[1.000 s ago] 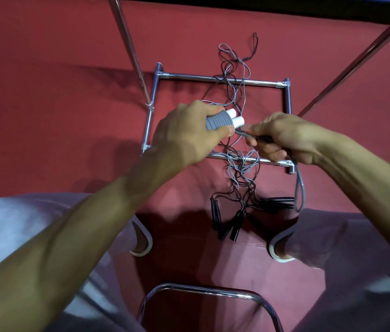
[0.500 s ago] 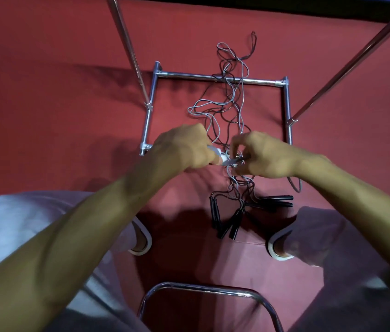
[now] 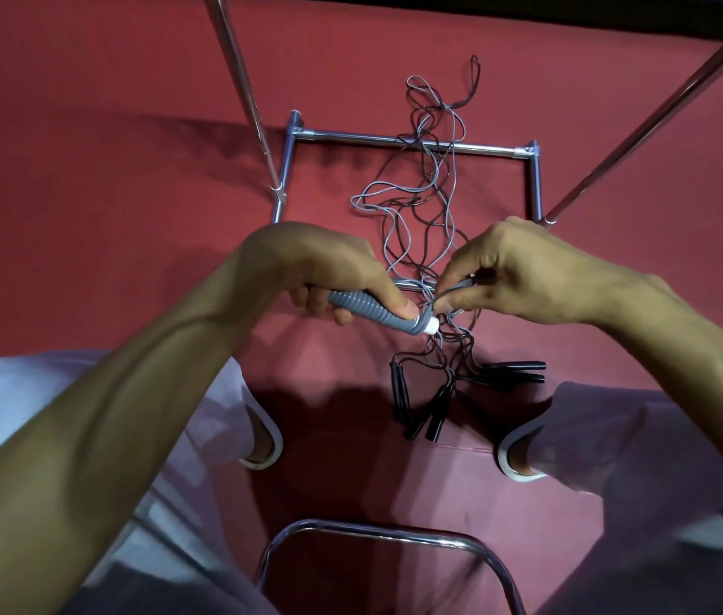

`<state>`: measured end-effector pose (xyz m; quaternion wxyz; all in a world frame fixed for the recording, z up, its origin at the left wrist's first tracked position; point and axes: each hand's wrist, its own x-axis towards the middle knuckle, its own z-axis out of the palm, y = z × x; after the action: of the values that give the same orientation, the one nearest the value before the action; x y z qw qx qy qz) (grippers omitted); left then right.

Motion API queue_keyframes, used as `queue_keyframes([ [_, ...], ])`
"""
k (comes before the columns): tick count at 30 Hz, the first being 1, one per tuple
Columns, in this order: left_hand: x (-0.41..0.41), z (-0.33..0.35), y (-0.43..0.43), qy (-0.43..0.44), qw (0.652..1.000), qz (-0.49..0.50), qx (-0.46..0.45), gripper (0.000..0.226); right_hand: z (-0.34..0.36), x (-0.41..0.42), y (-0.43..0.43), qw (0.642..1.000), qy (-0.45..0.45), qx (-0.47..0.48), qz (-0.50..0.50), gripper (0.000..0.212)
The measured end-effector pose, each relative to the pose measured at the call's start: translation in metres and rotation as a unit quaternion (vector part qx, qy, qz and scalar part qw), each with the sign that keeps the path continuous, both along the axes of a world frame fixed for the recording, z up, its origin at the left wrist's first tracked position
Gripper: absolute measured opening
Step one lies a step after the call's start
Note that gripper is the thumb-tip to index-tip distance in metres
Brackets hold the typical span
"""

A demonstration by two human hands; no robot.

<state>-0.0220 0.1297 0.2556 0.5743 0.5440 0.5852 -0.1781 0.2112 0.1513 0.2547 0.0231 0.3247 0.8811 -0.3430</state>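
One grey ribbed handle [image 3: 368,309] with a white end cap sits in the left hand [image 3: 319,268], fingers curled round it and thumb pressed near the cap, held above the near bar of one rectangular metal frame [image 3: 395,138]. Right hand [image 3: 515,277]: thumb and forefinger pinch a grey cord [image 3: 450,292] just beside the cap. Tangled cords [image 3: 421,206] lie across the frame on the red floor [image 3: 106,170]. Cluster of black handles [image 3: 430,415] below; exact count unclear
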Motion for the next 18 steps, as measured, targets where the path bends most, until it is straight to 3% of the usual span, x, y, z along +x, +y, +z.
queue_keyframes([
  [4,-0.002,0.004,-0.002,-0.071,0.997,-0.012,-0.035,0.047,0.01,0.004,0.004,0.986,0.093,-0.138,-0.033,0.011],
  [8,-0.008,0.007,-0.003,-0.191,0.98,-0.002,-0.051,0.07,0.01,0.006,0.01,0.955,0.179,-0.227,-0.066,0.018],
  [13,-0.01,0.021,-0.005,-0.298,0.953,0.019,-0.043,0.061,-0.001,0.006,0.011,0.849,0.286,-0.419,-0.148,0.024],
  [15,-0.01,0.026,-0.006,-0.317,0.948,0.021,-0.022,0.053,-0.005,0.004,0.011,0.835,0.294,-0.44,-0.152,0.028],
  [18,-0.011,0.03,-0.006,-0.33,0.943,0.029,0.015,0.06,-0.007,0.004,0.011,0.825,0.308,-0.446,-0.164,0.036],
])
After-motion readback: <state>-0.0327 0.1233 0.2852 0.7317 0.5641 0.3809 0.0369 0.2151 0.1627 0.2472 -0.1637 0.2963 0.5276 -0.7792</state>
